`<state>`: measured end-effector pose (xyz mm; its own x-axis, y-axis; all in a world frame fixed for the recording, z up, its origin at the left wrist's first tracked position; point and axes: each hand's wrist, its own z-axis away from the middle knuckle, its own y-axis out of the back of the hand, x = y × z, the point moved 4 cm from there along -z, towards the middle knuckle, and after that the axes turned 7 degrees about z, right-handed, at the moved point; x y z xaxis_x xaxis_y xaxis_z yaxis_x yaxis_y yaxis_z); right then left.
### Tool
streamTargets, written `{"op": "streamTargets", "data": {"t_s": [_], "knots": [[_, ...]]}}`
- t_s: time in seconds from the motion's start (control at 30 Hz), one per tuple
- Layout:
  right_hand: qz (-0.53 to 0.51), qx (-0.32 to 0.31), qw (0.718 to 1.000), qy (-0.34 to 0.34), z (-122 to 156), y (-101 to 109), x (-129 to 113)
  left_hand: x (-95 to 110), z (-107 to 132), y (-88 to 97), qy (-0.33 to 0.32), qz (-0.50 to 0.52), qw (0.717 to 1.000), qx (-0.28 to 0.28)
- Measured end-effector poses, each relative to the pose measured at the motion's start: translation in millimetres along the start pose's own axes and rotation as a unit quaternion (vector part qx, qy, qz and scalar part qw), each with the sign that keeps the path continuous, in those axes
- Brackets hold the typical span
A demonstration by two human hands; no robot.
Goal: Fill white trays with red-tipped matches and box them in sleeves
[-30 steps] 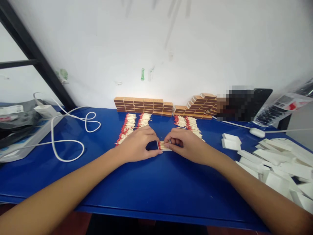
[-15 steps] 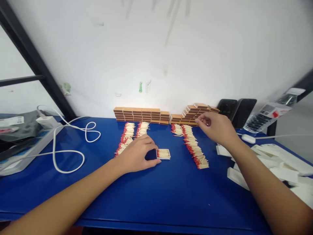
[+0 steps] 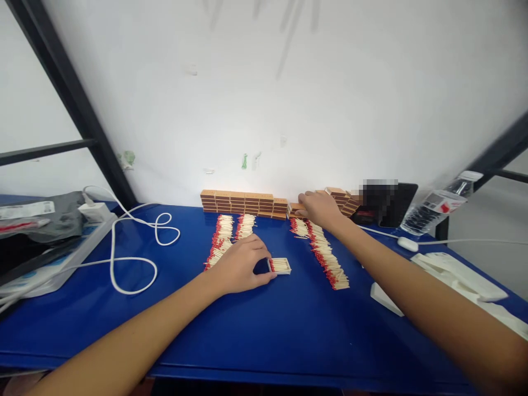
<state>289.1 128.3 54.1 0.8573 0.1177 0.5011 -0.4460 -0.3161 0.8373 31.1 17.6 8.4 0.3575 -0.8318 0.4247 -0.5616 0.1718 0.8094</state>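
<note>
My left hand (image 3: 239, 264) rests on the blue table (image 3: 247, 335) with its fingers pinched on the left end of a small white tray filled with matches (image 3: 280, 265). My right hand (image 3: 319, 208) is stretched to the back wall, its fingers curled on a brown matchbox sleeve at the low left end of the right stack of brown sleeves (image 3: 344, 199). A second stack of brown sleeves (image 3: 243, 202) lines the wall to the left. Rows of loose red-tipped matches lie at centre-left (image 3: 225, 239) and centre-right (image 3: 324, 253).
A looped white cable (image 3: 132, 253) and a charger (image 3: 95, 211) lie at the left beside a grey bag (image 3: 45, 220). White inner trays (image 3: 454, 272) are heaped at the right. A dark phone (image 3: 398, 204), a plastic bottle (image 3: 441, 204) and black frame bars stand at the back.
My right hand left the match tray, swung out to the right stack, then came in to that stack's left end. My left hand stayed on the tray. The camera tilted up slightly.
</note>
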Motion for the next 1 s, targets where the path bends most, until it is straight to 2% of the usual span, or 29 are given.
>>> {"op": "streamTargets", "data": {"t_s": [0.1,0.23,0.53,0.7,0.83,0.9,1.0], "knots": [[0.023,-0.012,0.999,0.021,-10.4,3.7,-1.2,-1.0,-0.2,-0.5,-0.001,-0.001,1.0,0.0],[0.035,-0.012,0.998,0.041,-11.3,2.9,-0.9,-2.7,-0.1,-0.7,0.005,0.0,1.0,-0.001],[0.025,0.008,0.999,0.043,-10.3,-0.4,-4.6,-0.2,0.6,-0.9,0.011,0.017,1.0,-0.005],[0.005,0.01,0.999,0.043,-7.8,10.6,-2.7,0.1,0.6,0.5,0.014,0.018,1.0,-0.004],[-0.02,0.035,0.999,0.03,16.7,35.1,2.9,-2.2,-1.2,6.5,0.019,0.005,1.0,0.013],[-0.086,0.049,0.995,0.03,37.3,48.4,1.3,-4.7,-2.6,12.4,0.036,-0.021,0.999,0.032],[-0.176,0.035,0.983,0.046,67.1,59.3,-11.9,-9.7,-4.1,22.8,0.078,-0.069,0.992,0.067]]}}
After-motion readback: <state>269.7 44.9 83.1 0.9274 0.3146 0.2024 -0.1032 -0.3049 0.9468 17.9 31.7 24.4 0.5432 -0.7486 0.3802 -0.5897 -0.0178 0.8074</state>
